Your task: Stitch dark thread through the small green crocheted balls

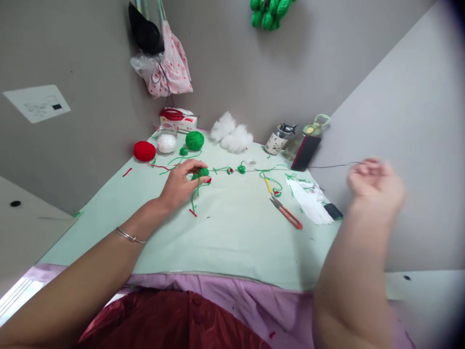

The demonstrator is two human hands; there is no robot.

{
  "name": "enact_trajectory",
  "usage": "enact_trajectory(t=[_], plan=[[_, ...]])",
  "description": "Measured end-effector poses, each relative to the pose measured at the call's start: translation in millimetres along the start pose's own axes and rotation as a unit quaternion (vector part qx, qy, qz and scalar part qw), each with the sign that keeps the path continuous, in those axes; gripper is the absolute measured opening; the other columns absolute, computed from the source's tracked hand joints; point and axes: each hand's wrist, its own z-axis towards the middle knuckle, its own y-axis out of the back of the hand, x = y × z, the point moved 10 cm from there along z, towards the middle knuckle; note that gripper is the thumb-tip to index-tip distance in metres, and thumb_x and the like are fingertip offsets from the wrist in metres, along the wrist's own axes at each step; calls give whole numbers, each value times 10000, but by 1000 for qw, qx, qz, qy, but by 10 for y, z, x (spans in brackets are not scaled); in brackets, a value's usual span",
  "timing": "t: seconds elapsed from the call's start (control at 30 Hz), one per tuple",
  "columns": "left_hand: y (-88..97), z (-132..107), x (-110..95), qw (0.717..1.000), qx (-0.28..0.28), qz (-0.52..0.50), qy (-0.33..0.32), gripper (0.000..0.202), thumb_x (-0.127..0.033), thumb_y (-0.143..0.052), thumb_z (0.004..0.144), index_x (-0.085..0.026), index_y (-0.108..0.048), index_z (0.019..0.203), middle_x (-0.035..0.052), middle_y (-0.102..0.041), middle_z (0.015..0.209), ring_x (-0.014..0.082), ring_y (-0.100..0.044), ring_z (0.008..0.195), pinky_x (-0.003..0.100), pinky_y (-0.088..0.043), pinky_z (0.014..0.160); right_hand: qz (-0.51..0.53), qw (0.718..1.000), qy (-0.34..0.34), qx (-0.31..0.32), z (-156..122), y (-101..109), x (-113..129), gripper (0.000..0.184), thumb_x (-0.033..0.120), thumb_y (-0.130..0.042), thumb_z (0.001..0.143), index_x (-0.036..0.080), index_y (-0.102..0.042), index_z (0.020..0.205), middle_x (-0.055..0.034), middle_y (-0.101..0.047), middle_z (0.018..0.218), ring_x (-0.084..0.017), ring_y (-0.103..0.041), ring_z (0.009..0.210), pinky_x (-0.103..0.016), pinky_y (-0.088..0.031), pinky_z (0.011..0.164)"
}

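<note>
My left hand (183,179) pinches a small green knitted or crocheted piece (204,172) with a bit of red on it, and loose green yarn ends hang below. A thin dark thread (332,166) stretches almost straight from that piece across the table to my right hand (376,179). The right hand is raised at the far right, blurred, its fingers closed on the thread. Two small green pieces (241,169) lie along the thread's line. A yellow-handled crochet hook (268,185) and orange thread snips (288,216) rest right of the middle.
Red (144,151), white (166,143) and green yarn balls (194,140) sit at the back left. White stuffing (236,138), a pen holder (276,140), a phone (306,152) and a bottle (316,127) stand along the back. White paper (308,201) with yarn scraps lies right.
</note>
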Motion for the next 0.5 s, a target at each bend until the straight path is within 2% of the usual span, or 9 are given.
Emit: enact_trajectory(t=[0.07,0.13,0.17,0.23,0.3,0.33,0.4,0.43,0.5], plan=[[-84,-55,-89,1000,15,3,-26,241,-305,-771,831,-210,-719,1046,60,-685,1039,202,-630,945,375,-514,937,43,999,-4,-16,-69,-417,-251,446,463,-843,694,249,-472,571,-15,-555,662,-75,-341,484,-285,-228,441],[-170,-115,-197,997,33,15,-62,233,-319,-758,863,-217,-729,1070,61,-686,1033,200,-625,938,365,-515,919,67,997,-34,4,-256,-1078,-522,292,437,-830,713,222,-635,747,-56,-676,845,-74,-449,555,-256,-338,488],[-205,-141,-244,996,41,22,-78,231,-323,-752,875,-221,-733,1082,62,-687,1031,200,-623,938,363,-516,915,76,995,-62,30,-384,-1443,-648,294,469,-784,769,200,-683,837,-88,-709,924,-88,-508,595,-258,-387,513],[-253,-176,-313,993,56,32,-102,241,-338,-740,895,-232,-737,1111,68,-696,1045,210,-626,967,367,-516,920,106,970,-166,140,-710,-2182,-877,405,551,-706,839,168,-716,972,-106,-729,1003,-112,-590,656,-263,-451,561],[-256,-184,-346,991,60,42,-116,255,-358,-725,911,-243,-739,1137,77,-704,1075,225,-629,1011,378,-515,933,86,945,-194,249,-986,-2636,-862,458,593,-667,871,146,-718,958,-70,-715,845,-121,-604,644,-261,-464,588],[-242,-180,-353,990,57,47,-120,257,-365,-717,918,-246,-741,1144,80,-707,1083,230,-628,1026,380,-513,938,73,933,-198,291,-1077,-2733,-818,458,590,-656,886,140,-720,945,-35,-676,734,-108,-567,602,-252,-443,578],[-218,-166,-344,990,52,53,-122,272,-366,-711,923,-253,-740,1168,78,-711,1076,226,-630,1012,374,-510,938,78,923,-200,320,-1116,-2691,-703,414,552,-663,901,142,-721,929,52,-495,531,-77,-409,497,-232,-356,525],[-217,-159,-328,990,55,50,-118,290,-361,-712,921,-256,-734,1191,74,-711,1069,217,-632,987,369,-508,935,103,926,-200,302,-1060,-2580,-645,376,523,-678,898,150,-719,929,87,-381,481,-68,-307,465,-226,-300,498],[-257,-154,-293,991,73,37,-105,328,-350,-712,919,-262,-719,1236,64,-710,1053,201,-631,938,362,-501,931,176,942,-186,218,-859,-2256,-546,285,455,-718,872,173,-709,915,121,-202,466,-69,-147,459,-227,-211,467]])
